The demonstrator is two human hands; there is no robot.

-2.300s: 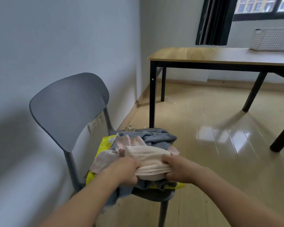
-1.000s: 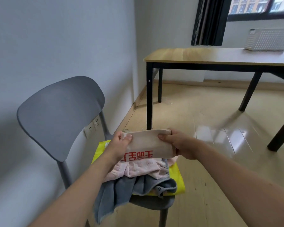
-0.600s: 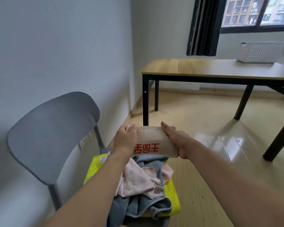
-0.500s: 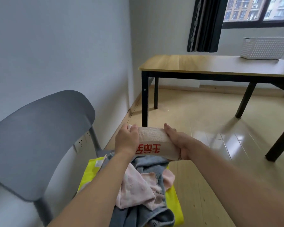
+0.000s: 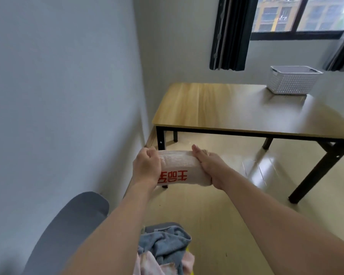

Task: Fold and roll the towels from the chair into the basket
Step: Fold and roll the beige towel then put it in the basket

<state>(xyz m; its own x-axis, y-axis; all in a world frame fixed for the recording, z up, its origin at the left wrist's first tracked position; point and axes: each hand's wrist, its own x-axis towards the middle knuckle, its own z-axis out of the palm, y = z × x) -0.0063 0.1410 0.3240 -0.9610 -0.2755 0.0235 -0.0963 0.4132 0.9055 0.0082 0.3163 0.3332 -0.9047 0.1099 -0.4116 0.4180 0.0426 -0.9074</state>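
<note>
Head view shows the rolled cream towel point(image 5: 179, 168), gripped at each end by the left hand point(image 5: 146, 167) and right hand point(image 5: 208, 165), now lifted clear of the chair point(image 5: 68, 225) at 7 o'clock, ready for the white basket point(image 5: 292, 80) on the bench point(image 5: 236, 108) at 1 o'clock.

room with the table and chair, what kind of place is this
Probably a sparsely furnished room in an upper-floor flat: a wooden table with a white basket, dark curtains, and a window facing a multi-storey building.
</note>
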